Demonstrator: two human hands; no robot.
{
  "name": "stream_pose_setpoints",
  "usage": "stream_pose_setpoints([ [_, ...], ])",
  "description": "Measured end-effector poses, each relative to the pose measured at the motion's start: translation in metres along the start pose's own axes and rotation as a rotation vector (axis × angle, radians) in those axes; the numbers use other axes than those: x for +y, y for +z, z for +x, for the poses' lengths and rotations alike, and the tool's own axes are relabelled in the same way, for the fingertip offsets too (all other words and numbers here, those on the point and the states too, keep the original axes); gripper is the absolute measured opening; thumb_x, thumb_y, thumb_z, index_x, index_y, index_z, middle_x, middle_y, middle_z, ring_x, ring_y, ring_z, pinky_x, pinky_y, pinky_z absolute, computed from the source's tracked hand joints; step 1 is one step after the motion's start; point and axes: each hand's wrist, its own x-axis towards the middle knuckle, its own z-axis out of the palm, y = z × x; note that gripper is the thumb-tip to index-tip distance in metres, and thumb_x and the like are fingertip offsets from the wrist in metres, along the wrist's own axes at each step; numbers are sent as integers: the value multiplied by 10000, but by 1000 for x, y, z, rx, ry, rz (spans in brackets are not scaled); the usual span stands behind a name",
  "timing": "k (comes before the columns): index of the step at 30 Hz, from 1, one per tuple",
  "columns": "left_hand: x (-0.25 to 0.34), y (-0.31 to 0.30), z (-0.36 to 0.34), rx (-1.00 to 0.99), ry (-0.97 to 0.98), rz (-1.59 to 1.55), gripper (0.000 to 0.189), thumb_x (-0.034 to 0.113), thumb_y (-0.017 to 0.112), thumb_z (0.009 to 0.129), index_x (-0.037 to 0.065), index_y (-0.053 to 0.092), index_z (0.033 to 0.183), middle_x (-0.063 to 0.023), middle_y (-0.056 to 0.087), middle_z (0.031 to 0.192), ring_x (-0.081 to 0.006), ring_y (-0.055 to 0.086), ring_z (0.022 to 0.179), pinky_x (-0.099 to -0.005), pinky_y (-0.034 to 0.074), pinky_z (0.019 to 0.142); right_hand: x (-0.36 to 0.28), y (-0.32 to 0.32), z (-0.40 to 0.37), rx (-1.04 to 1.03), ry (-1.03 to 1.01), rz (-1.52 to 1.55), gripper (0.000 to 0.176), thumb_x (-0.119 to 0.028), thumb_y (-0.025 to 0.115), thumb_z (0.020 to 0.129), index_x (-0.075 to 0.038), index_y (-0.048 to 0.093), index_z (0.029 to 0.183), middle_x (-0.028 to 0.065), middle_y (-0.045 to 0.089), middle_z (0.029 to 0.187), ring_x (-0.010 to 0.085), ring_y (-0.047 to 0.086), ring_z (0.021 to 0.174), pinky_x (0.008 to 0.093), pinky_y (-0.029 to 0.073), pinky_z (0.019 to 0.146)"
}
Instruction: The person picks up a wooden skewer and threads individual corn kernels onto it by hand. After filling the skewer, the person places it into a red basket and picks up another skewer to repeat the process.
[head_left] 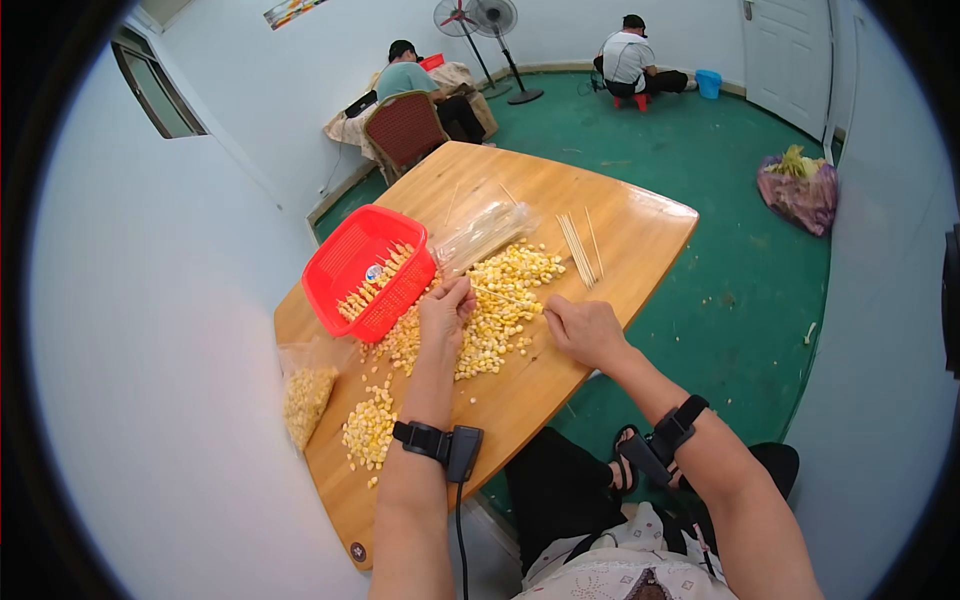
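A thin wooden skewer (508,298) spans the gap between my hands above a heap of yellow corn kernels (505,275). My right hand (585,328) is closed around its near end. At the other end, my left hand (447,308) has its fingers pinched together by the tip; whatever sits between them is too small to make out. Just beyond my left hand stands a red plastic basket (385,318), with several skewers of threaded corn (378,282) inside. A clear bag of bare skewers (482,236) lies behind the heap.
Loose skewers (575,250) lie on the wooden table (610,205). A smaller kernel pile (370,428) and a bag of kernels (308,400) are at the left. Two people sit farther back, near standing fans (494,18). A purple bag (798,195) rests on the green floor.
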Motion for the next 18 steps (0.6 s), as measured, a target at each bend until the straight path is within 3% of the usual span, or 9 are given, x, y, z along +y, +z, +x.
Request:
stream_pose_setpoints([
  [18, 4, 1, 1, -72, -345, -396, 115, 40, 642, 801, 9, 557, 873, -42, 575, 750, -91, 547, 615, -154, 474, 487, 1, -2, 1, 16, 12, 77, 139, -189, 492, 846, -61, 484, 791, 136, 535, 539, 324, 548, 513, 419, 417, 462],
])
